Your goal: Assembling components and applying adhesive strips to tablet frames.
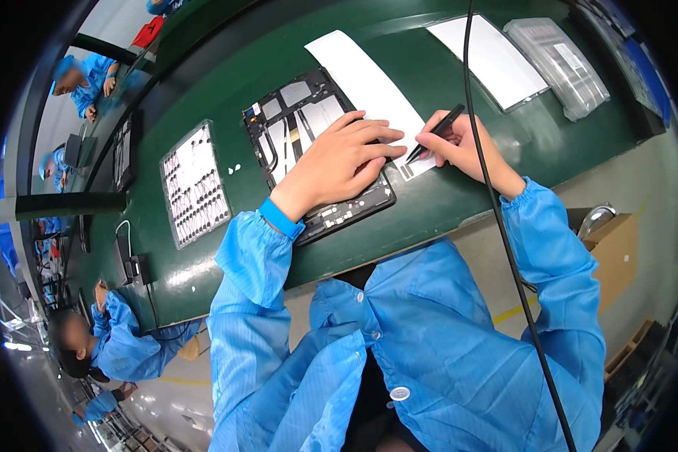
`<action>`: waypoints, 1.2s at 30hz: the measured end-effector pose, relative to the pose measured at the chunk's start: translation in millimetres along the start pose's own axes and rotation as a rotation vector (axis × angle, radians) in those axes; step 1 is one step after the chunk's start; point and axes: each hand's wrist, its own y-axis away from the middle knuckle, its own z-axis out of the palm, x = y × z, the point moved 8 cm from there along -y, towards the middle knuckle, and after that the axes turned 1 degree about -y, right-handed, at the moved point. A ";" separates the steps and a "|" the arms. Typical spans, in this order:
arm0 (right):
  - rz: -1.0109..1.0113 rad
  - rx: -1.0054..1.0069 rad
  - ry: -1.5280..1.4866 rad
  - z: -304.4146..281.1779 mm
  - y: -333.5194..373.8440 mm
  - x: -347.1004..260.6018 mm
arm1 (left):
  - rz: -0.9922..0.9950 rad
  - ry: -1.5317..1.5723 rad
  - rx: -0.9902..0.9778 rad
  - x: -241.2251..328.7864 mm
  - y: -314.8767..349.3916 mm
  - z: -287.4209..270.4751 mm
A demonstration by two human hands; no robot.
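Note:
My left hand (344, 162) lies palm down with fingers stretched across an opened tablet-like device (328, 221), its fingertips on the edge of a long white strip (361, 79). The device shows a black frame, silvery panels and dark ribbon cables; the hand covers part of it. In my right hand (463, 143), a pair of slim black tweezers (450, 120) is gripped like a pen. Their pointed tip reaches down to the strip's near end, beside small dark pieces (407, 171). Whether the tip holds a piece is too small to tell.
A clear-edged sheet with rows of small wired parts (196, 184) lies left on the green table (264, 264). A white sheet (490, 60) and clear plastic trays (557, 68) lie at far right. A black cable (497, 203) hangs across the view. Co-workers (128, 331) sit at left.

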 end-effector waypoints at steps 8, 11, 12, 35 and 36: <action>0.021 -0.025 -0.027 4.4 -5.3 -7.0 | -0.003 -0.016 0.026 -8.4 6.4 -3.5; -0.036 0.051 -0.187 -10.1 -15.1 0.2 | 0.039 0.002 0.029 -8.2 8.7 -6.2; -0.030 0.084 -0.227 -14.9 -23.2 -1.3 | 0.049 0.012 0.031 -6.7 9.8 -6.1; -0.110 -0.041 -0.196 59.7 -203.8 -2.7 | -0.524 -0.079 0.558 -101.0 66.0 -73.7; -0.105 -0.040 -0.191 60.0 -202.8 -2.5 | -0.525 -0.078 0.558 -101.9 65.8 -73.2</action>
